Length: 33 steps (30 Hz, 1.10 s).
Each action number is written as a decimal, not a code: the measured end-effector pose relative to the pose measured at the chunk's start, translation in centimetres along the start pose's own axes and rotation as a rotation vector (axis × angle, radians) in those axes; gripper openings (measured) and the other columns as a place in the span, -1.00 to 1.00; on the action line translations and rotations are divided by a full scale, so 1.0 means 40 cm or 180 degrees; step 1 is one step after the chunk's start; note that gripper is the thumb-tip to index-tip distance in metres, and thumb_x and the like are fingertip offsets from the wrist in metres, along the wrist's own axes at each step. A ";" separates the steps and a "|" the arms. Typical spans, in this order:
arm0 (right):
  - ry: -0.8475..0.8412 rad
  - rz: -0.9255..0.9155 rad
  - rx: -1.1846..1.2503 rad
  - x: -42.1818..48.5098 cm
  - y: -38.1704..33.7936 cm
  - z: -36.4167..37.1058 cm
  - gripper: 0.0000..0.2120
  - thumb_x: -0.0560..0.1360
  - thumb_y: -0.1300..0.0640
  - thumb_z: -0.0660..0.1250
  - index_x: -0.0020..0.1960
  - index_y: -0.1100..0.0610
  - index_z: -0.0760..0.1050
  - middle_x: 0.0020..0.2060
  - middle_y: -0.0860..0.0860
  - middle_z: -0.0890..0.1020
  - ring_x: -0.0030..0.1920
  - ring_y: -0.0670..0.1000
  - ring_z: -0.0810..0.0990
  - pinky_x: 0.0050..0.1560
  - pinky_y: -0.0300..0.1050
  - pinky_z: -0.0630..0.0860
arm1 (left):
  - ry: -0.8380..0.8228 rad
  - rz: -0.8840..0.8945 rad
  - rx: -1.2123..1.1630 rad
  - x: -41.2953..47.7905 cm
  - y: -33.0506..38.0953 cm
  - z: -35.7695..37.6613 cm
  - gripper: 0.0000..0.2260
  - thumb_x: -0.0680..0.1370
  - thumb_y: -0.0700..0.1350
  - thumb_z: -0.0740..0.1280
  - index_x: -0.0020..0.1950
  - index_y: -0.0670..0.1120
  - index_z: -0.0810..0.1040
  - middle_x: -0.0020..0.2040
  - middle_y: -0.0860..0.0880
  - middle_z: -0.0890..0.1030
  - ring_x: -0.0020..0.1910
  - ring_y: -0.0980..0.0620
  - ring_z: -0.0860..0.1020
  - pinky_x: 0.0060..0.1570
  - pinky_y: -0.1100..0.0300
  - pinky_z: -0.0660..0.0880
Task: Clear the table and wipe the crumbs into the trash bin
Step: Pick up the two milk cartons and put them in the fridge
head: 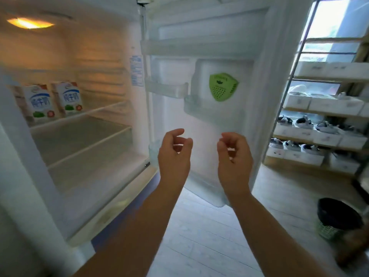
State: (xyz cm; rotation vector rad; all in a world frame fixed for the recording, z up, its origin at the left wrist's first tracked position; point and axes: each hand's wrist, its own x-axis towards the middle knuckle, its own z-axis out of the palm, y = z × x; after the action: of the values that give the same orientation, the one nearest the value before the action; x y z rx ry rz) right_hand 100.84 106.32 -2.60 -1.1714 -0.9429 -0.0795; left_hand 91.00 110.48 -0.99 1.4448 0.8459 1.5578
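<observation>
I stand in front of an open fridge (83, 148). Two milk cartons (53, 99) stand side by side on its upper glass shelf at the left. My left hand (174, 154) and my right hand (234, 156) hover in front of the open fridge door (201, 120), both empty, with the fingers loosely curled and apart. Neither hand touches the door or a shelf. A trash bin (337, 218) with a black liner stands on the floor at the lower right. The table is out of view.
A green deodoriser (222, 86) is stuck to the inside of the door, among empty door racks (167, 90). A shoe rack (319, 124) with white boxes and sneakers stands at the right by a window. Pale plank floor (209, 236) lies below my arms.
</observation>
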 end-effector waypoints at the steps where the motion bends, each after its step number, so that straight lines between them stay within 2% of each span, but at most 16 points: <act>1: 0.0271 -0.0035 -0.0116 0.012 0.022 -0.058 -0.86 0.49 0.20 0.27 0.02 0.03 0.45 -0.13 -0.14 0.51 -0.15 -0.21 0.49 -0.20 -0.43 0.42 | -0.0095 -0.0075 -0.0048 -0.022 -0.002 0.041 -0.83 0.51 -0.22 0.31 0.03 0.03 0.48 -0.21 0.08 0.52 -0.22 0.12 0.50 -0.32 0.51 0.39; 4: 0.0819 0.0189 -0.0411 0.054 0.090 -0.159 -0.73 0.43 0.17 0.26 0.13 0.12 0.43 -0.02 -0.13 0.43 -0.06 -0.11 0.44 -0.11 -0.31 0.41 | -0.0218 -0.0231 -0.0095 -0.067 -0.018 0.124 -0.83 0.50 -0.20 0.32 -0.01 0.05 0.48 -0.23 0.13 0.52 -0.29 0.24 0.47 -0.34 0.49 0.37; 7: 0.0941 0.0934 -0.0671 0.107 0.144 -0.214 -0.59 0.46 0.21 0.31 0.29 0.19 0.35 0.13 0.02 0.41 0.17 0.08 0.40 0.14 -0.15 0.33 | -0.0285 -0.0305 -0.0018 -0.099 -0.028 0.188 -0.83 0.50 -0.19 0.32 0.00 0.06 0.48 -0.22 0.16 0.53 -0.31 0.29 0.47 -0.30 0.43 0.39; 10: 0.0478 0.1749 -0.0728 0.156 0.208 -0.247 -0.40 0.47 0.11 0.31 0.45 0.10 0.16 0.37 0.13 0.31 0.35 0.15 0.31 0.28 -0.02 0.29 | -0.0307 -0.0397 0.0051 -0.121 -0.039 0.228 -0.83 0.50 -0.18 0.33 0.04 0.05 0.48 -0.18 0.17 0.53 -0.27 0.29 0.49 -0.20 0.32 0.41; 13: -0.0164 0.1916 -0.0630 0.182 0.258 -0.258 -0.33 0.48 0.05 0.28 0.50 0.02 0.06 0.41 0.08 0.32 0.35 0.16 0.36 0.35 0.12 0.33 | -0.0247 -0.0444 0.0061 -0.136 -0.046 0.247 -0.80 0.50 -0.17 0.33 0.08 0.05 0.46 -0.16 0.16 0.53 -0.31 0.37 0.48 -0.20 0.37 0.41; 16: -0.0230 0.1824 -0.0887 0.176 0.276 -0.253 -0.34 0.48 0.06 0.30 0.49 0.06 0.09 0.38 0.12 0.32 0.35 0.19 0.32 0.37 0.12 0.27 | -0.0130 -0.0556 0.0086 -0.135 -0.049 0.240 -0.77 0.51 -0.15 0.32 0.14 0.04 0.44 -0.14 0.16 0.52 -0.27 0.25 0.49 -0.24 0.38 0.41; 18: -0.0119 0.1703 -0.0985 0.159 0.271 -0.244 -0.36 0.45 0.05 0.31 0.46 0.09 0.15 0.35 0.16 0.35 0.33 0.22 0.33 0.35 0.15 0.27 | -0.0002 -0.0569 0.0112 -0.132 -0.051 0.230 -0.77 0.52 -0.16 0.31 0.15 0.03 0.43 -0.14 0.15 0.52 -0.27 0.19 0.48 -0.31 0.46 0.40; 20: -0.0029 0.1547 -0.1067 0.138 0.264 -0.233 -0.39 0.43 0.04 0.29 0.42 0.12 0.20 0.31 0.18 0.38 0.30 0.23 0.33 0.32 0.13 0.29 | 0.0107 -0.0577 0.0145 -0.133 -0.057 0.219 -0.77 0.52 -0.17 0.31 0.13 0.04 0.42 -0.15 0.14 0.52 -0.27 0.19 0.48 -0.33 0.49 0.39; 22: -0.0004 0.1443 -0.1211 0.110 0.253 -0.224 -0.46 0.46 0.11 0.29 0.40 0.15 0.23 0.29 0.18 0.39 0.29 0.21 0.32 0.25 0.07 0.29 | 0.0185 -0.0609 0.0115 -0.135 -0.060 0.207 -0.78 0.51 -0.19 0.30 0.11 0.03 0.43 -0.13 0.09 0.53 -0.26 0.19 0.49 -0.30 0.44 0.41; 24: -0.0161 0.1069 -0.1460 0.070 0.243 -0.225 -0.48 0.47 0.12 0.33 0.37 0.19 0.27 0.25 0.18 0.41 0.26 0.20 0.35 0.21 0.04 0.31 | 0.0285 -0.0608 0.0052 -0.134 -0.060 0.189 -0.79 0.52 -0.21 0.29 0.11 0.01 0.45 -0.12 0.05 0.54 -0.27 0.21 0.50 -0.33 0.46 0.41; 26: -0.0350 0.0627 -0.1351 0.028 0.225 -0.220 -0.47 0.41 0.10 0.42 0.30 0.22 0.34 0.12 0.13 0.45 0.15 0.17 0.43 0.15 0.06 0.39 | 0.0493 -0.0606 0.0028 -0.131 -0.061 0.156 -0.79 0.52 -0.23 0.28 0.13 -0.03 0.48 -0.14 0.05 0.54 -0.28 0.20 0.49 -0.34 0.47 0.41; 28: -0.0468 0.0472 -0.1105 -0.012 0.201 -0.203 -0.49 0.34 0.11 0.49 0.19 0.21 0.39 0.01 0.01 0.42 0.04 0.08 0.44 0.08 0.01 0.45 | 0.0697 -0.0600 0.0011 -0.135 -0.066 0.110 -0.81 0.53 -0.23 0.28 0.11 -0.04 0.49 -0.16 0.07 0.53 -0.23 0.13 0.50 -0.23 0.34 0.43; 31: -0.0707 0.0414 -0.0876 -0.071 0.159 -0.140 -0.46 0.25 0.09 0.55 0.10 0.18 0.36 -0.02 -0.05 0.39 0.00 0.02 0.41 0.06 -0.02 0.47 | 0.1004 -0.0617 0.0168 -0.149 -0.080 0.022 -0.85 0.54 -0.20 0.27 0.08 -0.01 0.49 -0.16 0.11 0.53 -0.16 0.09 0.52 -0.16 0.27 0.43; 33: -0.0947 0.0233 -0.0786 -0.116 0.130 -0.070 -0.36 0.22 0.01 0.56 0.16 0.15 0.32 0.04 -0.03 0.40 0.07 0.04 0.42 0.11 0.03 0.49 | 0.1202 -0.0635 0.0333 -0.153 -0.083 -0.048 -0.85 0.55 -0.19 0.26 0.08 0.01 0.48 -0.14 0.12 0.52 -0.16 0.13 0.51 -0.20 0.39 0.43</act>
State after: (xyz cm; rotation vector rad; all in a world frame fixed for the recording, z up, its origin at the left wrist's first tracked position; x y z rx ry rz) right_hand 102.20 104.45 -9.74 -1.4724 -1.1740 0.0401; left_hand 89.48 106.51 -6.82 1.1099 1.2687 1.6763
